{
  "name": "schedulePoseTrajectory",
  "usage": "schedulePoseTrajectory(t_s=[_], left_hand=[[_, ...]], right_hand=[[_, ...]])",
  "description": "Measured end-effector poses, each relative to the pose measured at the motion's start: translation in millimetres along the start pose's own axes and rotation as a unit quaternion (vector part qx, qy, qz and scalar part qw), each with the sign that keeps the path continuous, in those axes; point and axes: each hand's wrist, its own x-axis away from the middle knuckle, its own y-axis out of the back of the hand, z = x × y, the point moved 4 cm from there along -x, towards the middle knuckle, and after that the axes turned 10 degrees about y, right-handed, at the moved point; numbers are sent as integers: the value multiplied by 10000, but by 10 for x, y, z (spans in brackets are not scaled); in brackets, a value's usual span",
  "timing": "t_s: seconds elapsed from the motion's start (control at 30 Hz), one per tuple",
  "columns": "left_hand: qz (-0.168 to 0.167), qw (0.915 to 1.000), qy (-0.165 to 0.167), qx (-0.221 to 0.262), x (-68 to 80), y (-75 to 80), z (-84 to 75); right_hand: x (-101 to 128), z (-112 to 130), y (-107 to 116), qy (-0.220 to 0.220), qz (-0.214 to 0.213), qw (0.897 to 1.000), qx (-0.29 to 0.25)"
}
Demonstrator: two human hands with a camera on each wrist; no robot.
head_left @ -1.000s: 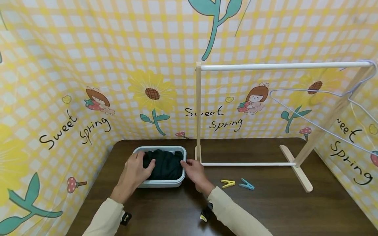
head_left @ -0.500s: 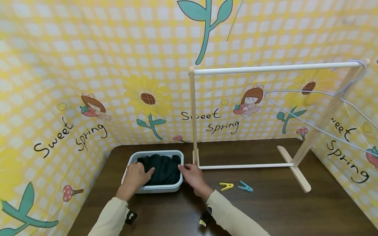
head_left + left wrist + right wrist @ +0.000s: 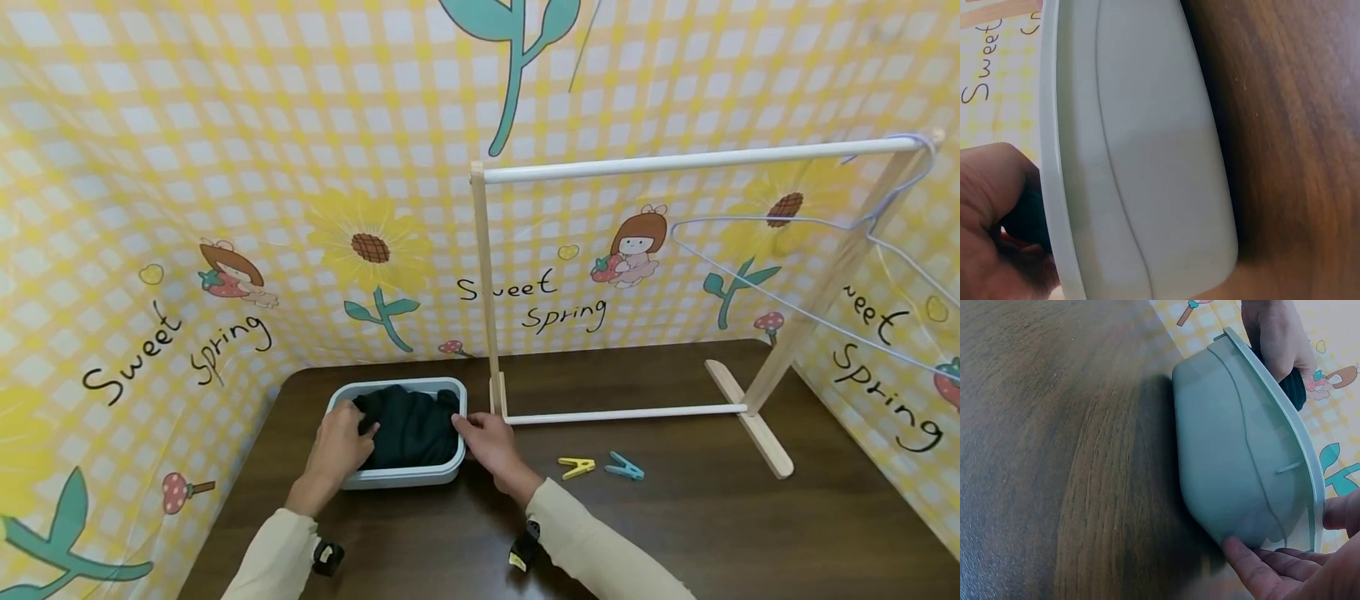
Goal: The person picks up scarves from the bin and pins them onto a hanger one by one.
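At the left end of the dark brown wooden table (image 3: 675,525), the left hand (image 3: 339,446) is laid over the near-left rim of a pale grey-blue rectangular plastic basin (image 3: 405,477), with its fingers curled down into the dark green bundled cloth (image 3: 411,427) that fills the basin; the cloth is gripped by those fingers. The right hand (image 3: 489,443) is set against the basin's right wall, the thumb pressed under the side and the fingers bent over the rim, so the basin is held by it. From the right wrist view the basin (image 3: 1241,456) is seen from its outer wall, with the right hand (image 3: 1297,562) touching its lower corner and the left hand (image 3: 1275,334) at the far rim. Cream sleeves are worn on both forearms. Just beside the basin's right end, a light wooden clothes rack with a white top bar (image 3: 697,158) is stood on the table. A thin white wire hanger (image 3: 795,221) is hung at the bar's right end. Near the right hand, a yellow plastic clothes peg (image 3: 576,467) and a teal plastic clothes peg (image 3: 624,468) are laid side by side on the table.
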Motion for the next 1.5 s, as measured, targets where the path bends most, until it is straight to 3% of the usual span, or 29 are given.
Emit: schedulePoseTrajectory(t_s=[0.17,0.33,0.5,0.6,0.8,0.97,1.1,1.27,1.5], left_hand=[[-578,9953,-755,-205,43,61,-137],[-1229,9774,-1680,-353,91,102,-302],[-1297,9614,-2387,-446,133,60,-366],[-1191,9590,-2541,-401,157,37,-345],[-715,9778,-1940,-328,144,20,-256],[-317,9880,-1500,-164,131,-1,-219],[-323,9958,-856,12,127,-9,-180],[-249,9995,-181,26,117,-9,-133],[301,9995,-13,-45,100,-40,-105]], right_hand=[[0,9,-3,-58,73,9999,-115],[-8,8,-8,-45,57,9999,-157],[-32,2,-19,14,12,10000,-92],[-34,-5,-27,-26,35,9999,-139],[-18,-34,-22,-29,34,9998,-169],[-22,-53,2,-39,-21,9999,-111],[-27,-66,12,-64,-5,10000,-58],[-17,-80,12,-81,4,10000,-36],[17,-79,-8,-81,29,10000,-25]])
